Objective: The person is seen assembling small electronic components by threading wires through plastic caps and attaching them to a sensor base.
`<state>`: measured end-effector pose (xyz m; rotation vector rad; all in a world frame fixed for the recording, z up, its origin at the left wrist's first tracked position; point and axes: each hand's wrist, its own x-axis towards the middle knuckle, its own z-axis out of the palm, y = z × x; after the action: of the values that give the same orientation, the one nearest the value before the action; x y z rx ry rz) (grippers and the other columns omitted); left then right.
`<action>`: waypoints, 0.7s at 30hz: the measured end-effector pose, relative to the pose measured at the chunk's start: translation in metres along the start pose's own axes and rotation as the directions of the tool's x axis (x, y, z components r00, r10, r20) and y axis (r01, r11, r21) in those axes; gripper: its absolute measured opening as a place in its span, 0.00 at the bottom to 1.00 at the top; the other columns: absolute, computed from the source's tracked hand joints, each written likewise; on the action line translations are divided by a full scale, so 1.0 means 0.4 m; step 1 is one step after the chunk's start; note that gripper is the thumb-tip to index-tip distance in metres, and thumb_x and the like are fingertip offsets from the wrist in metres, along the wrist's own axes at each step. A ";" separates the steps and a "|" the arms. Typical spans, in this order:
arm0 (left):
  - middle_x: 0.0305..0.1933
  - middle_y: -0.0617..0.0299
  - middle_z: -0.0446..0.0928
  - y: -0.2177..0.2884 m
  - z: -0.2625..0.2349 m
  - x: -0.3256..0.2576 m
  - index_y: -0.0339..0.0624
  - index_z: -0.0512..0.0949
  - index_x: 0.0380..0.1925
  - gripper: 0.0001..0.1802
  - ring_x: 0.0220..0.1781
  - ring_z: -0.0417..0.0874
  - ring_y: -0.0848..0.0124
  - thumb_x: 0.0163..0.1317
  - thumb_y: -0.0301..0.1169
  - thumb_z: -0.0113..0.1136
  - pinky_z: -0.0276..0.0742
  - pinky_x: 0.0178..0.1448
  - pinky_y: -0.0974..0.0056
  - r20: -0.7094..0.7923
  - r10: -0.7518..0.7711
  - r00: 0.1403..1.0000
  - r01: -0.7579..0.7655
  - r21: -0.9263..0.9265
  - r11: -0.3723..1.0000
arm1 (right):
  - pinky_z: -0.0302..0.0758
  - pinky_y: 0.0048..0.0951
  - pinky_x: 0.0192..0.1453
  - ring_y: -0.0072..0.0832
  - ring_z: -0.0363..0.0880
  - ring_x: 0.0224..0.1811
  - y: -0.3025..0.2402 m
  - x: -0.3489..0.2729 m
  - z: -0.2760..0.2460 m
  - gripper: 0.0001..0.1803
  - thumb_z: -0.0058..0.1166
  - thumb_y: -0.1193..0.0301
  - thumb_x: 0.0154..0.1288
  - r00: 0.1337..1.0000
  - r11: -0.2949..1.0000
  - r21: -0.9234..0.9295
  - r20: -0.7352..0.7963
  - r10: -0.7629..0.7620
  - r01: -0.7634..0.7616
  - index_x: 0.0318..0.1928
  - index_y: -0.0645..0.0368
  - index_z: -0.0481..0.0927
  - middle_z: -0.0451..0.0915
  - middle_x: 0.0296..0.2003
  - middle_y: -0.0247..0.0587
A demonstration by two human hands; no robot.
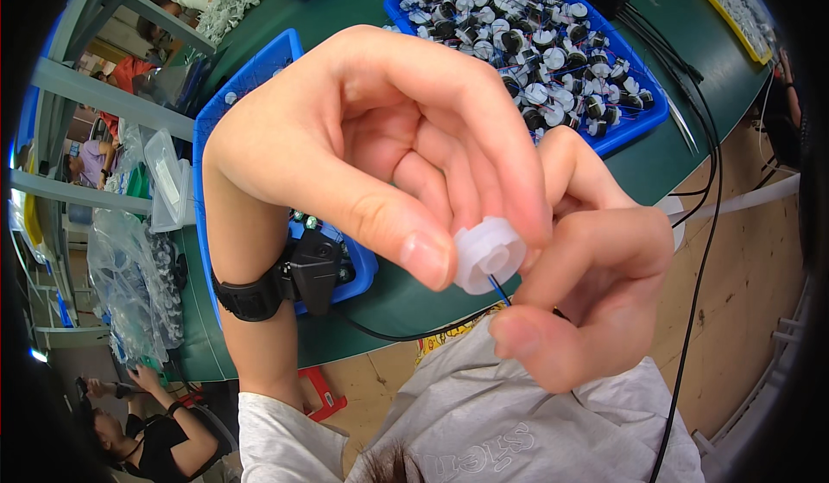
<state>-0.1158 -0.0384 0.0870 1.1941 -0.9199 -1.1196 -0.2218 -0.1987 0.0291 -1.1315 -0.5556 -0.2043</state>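
Observation:
My left hand (pixel 298 150) curls over in the middle of the view and pinches a small round white plastic cap (pixel 490 254) between thumb and forefinger. The cap's open, ridged side is turned towards me. A thin dark blue wire (pixel 498 289) runs from the cap's middle to my right hand (pixel 596 284). The right thumb and forefinger close on this wire just below the cap. A yellowish bit shows by the right fingers, too small to name. A black strap with a small black device (pixel 313 267) sits on my left wrist.
Beyond my hands, a blue tray (pixel 661 113) holds many black-and-white round parts with wires. Another blue tray (pixel 204 254) lies behind my left forearm. Black cables (pixel 712 146) cross the green table at right, near metal tweezers (pixel 680 124). Clear plastic bags (pixel 129 284) stand left; people work beyond.

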 end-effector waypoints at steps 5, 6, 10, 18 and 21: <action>0.31 0.50 0.77 0.003 0.002 0.000 0.31 0.76 0.33 0.19 0.31 0.79 0.68 0.43 0.30 0.70 0.74 0.32 0.72 0.020 0.005 1.000 -0.005 0.003 1.000 | 0.59 0.23 0.36 0.23 0.64 0.30 -0.009 -0.003 0.008 0.08 0.61 0.80 0.37 1.000 1.000 0.015 -0.022 0.020 -0.020 0.14 0.60 0.74 0.67 0.30 0.39; 0.31 0.50 0.77 0.001 0.001 0.004 0.31 0.76 0.33 0.19 0.31 0.79 0.68 0.42 0.29 0.71 0.74 0.32 0.72 0.018 0.012 1.000 -0.012 0.001 1.000 | 0.59 0.23 0.36 0.23 0.64 0.30 -0.009 -0.003 0.007 0.08 0.60 0.80 0.37 0.999 0.999 0.021 -0.040 0.027 -0.026 0.14 0.60 0.73 0.67 0.30 0.39; 0.31 0.51 0.77 -0.002 0.001 0.002 0.31 0.76 0.32 0.19 0.31 0.79 0.68 0.41 0.29 0.71 0.74 0.32 0.71 0.007 0.027 1.000 -0.027 0.023 0.999 | 0.59 0.23 0.36 0.23 0.64 0.30 -0.003 -0.005 0.008 0.08 0.60 0.80 0.36 0.998 0.999 0.034 -0.053 0.041 -0.040 0.14 0.60 0.73 0.67 0.30 0.39; 0.31 0.51 0.77 -0.003 -0.002 0.004 0.32 0.76 0.32 0.19 0.32 0.79 0.67 0.40 0.28 0.72 0.74 0.32 0.71 0.021 0.025 0.999 -0.026 0.049 0.998 | 0.59 0.23 0.35 0.24 0.65 0.29 -0.011 -0.004 0.010 0.10 0.59 0.79 0.39 0.992 0.996 0.001 -0.085 0.090 -0.090 0.11 0.59 0.72 0.67 0.28 0.38; 0.31 0.51 0.77 -0.002 0.000 0.003 0.31 0.76 0.32 0.19 0.32 0.80 0.67 0.40 0.28 0.72 0.74 0.32 0.71 0.017 0.015 1.000 -0.016 0.043 0.999 | 0.59 0.23 0.34 0.24 0.64 0.29 -0.012 -0.004 0.010 0.09 0.59 0.78 0.39 0.992 0.996 0.006 -0.091 0.087 -0.087 0.11 0.59 0.72 0.68 0.28 0.38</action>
<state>-0.1157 -0.0398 0.0860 1.2120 -0.9691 -1.1038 -0.2265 -0.1974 0.0335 -1.1360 -0.4251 -0.1789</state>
